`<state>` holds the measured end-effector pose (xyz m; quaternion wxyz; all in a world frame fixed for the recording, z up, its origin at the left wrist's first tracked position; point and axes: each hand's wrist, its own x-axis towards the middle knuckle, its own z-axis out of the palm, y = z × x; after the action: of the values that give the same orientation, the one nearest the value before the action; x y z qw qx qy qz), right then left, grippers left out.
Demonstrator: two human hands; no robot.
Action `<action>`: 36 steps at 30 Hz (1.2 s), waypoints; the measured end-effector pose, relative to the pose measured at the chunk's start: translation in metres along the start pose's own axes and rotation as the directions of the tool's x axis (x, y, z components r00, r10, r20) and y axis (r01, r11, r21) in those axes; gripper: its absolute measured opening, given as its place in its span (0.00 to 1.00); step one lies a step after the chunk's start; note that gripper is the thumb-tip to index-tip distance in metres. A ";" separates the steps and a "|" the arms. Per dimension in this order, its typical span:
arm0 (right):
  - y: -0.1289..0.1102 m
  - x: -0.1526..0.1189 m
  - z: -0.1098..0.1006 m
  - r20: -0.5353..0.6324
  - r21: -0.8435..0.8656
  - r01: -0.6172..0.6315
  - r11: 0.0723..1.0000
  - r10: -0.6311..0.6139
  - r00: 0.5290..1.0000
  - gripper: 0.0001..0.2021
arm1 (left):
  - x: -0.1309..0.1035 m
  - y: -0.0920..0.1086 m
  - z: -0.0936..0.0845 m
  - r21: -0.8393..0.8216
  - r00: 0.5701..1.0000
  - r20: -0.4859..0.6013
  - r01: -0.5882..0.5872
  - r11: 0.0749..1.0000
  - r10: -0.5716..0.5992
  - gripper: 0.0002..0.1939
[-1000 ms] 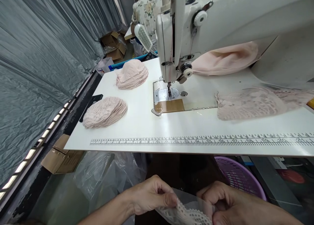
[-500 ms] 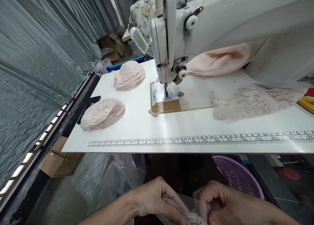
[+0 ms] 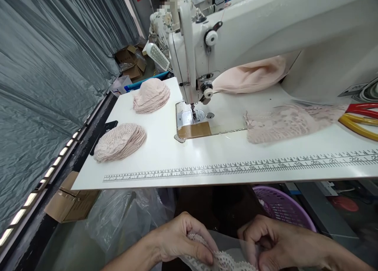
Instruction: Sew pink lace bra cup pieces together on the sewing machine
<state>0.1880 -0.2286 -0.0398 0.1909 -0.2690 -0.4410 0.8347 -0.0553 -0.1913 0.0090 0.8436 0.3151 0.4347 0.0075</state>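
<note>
Below the table's front edge, my left hand (image 3: 184, 239) pinches a sheer fabric with lace trim (image 3: 226, 259). To its right, my right hand (image 3: 273, 241) has its fingers closed on the other end of that fabric, whose lower part runs out of the frame. Beyond my hands is a white sewing machine (image 3: 183, 62), its presser foot over the metal plate with no cloth under it. Two stacks of pink lace pieces, one nearer (image 3: 119, 141) and one farther (image 3: 152, 95), lie on the left of the white table (image 3: 159, 153).
A pink lace strip (image 3: 289, 123) and scissors with red and yellow handles (image 3: 358, 123) lie on the right. Pink fabric (image 3: 251, 76) sits under the machine arm. Below are a purple basket (image 3: 285, 206) and a cardboard box (image 3: 71, 200). A person in a floral top is behind.
The view has shifted slightly right, showing more of the scissors. Both hands keep their hold, with more of the lace trim showing between them.
</note>
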 end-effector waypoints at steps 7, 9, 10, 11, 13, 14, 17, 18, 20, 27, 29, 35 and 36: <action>-0.006 0.014 0.015 -0.057 0.028 0.037 0.999 -0.035 0.998 0.15 | -0.002 0.001 0.003 -0.074 0.998 0.004 -0.066 0.995 0.066 0.19; -0.006 0.016 0.018 -0.062 0.060 0.049 0.997 -0.046 0.997 0.13 | -0.002 -0.001 0.002 -0.109 0.996 -0.019 -0.089 0.990 0.088 0.18; -0.006 0.016 0.019 -0.069 0.077 0.048 0.996 -0.042 0.997 0.13 | -0.002 -0.003 0.001 -0.123 0.995 -0.031 -0.098 0.987 0.095 0.18; -0.006 0.015 0.020 -0.080 0.093 0.040 0.995 -0.033 0.996 0.13 | -0.001 -0.005 0.000 -0.137 0.994 -0.038 -0.105 0.985 0.100 0.18; -0.005 0.013 0.020 -0.108 0.123 0.010 0.992 0.004 0.994 0.14 | 0.000 -0.009 -0.001 -0.163 0.993 -0.043 -0.115 0.980 0.109 0.19; -0.004 0.012 0.020 -0.117 0.135 -0.010 0.991 0.026 0.993 0.15 | 0.001 -0.011 0.000 -0.178 0.993 -0.041 -0.119 0.977 0.113 0.19; -0.002 0.009 0.018 -0.127 0.146 -0.051 0.988 0.070 0.989 0.19 | 0.003 -0.013 0.000 -0.212 0.992 -0.026 -0.128 0.969 0.125 0.21; -0.001 0.008 0.018 -0.125 0.144 -0.058 0.988 0.076 0.989 0.19 | 0.004 -0.014 0.000 -0.220 0.991 -0.019 -0.130 0.967 0.129 0.22; 0.000 0.006 0.017 -0.120 0.135 -0.061 0.989 0.078 0.990 0.21 | 0.003 -0.014 0.000 -0.235 0.991 -0.009 -0.131 0.963 0.133 0.23; -0.005 0.007 0.022 -0.093 0.085 -0.029 0.996 0.037 0.995 0.25 | 0.001 -0.011 0.002 -0.189 0.993 -0.013 -0.114 0.975 0.114 0.24; -0.005 0.010 0.025 -0.116 0.066 -0.022 0.998 0.030 0.993 0.24 | -0.001 -0.008 0.004 -0.156 0.993 -0.040 -0.118 0.981 0.114 0.24; -0.005 0.006 0.032 -0.288 -0.071 -0.123 0.990 0.098 0.952 0.21 | -0.010 -0.005 0.004 -0.096 0.989 -0.110 -0.112 0.989 0.101 0.25; -0.006 0.005 0.033 -0.318 -0.076 -0.143 0.987 0.112 0.942 0.22 | -0.011 -0.005 0.004 -0.086 0.989 -0.108 -0.106 0.991 0.096 0.26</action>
<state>0.1649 -0.2434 -0.0207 0.1905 -0.4346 -0.4273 0.7696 -0.0609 -0.2008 0.0160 0.8320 0.2969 0.4606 0.0866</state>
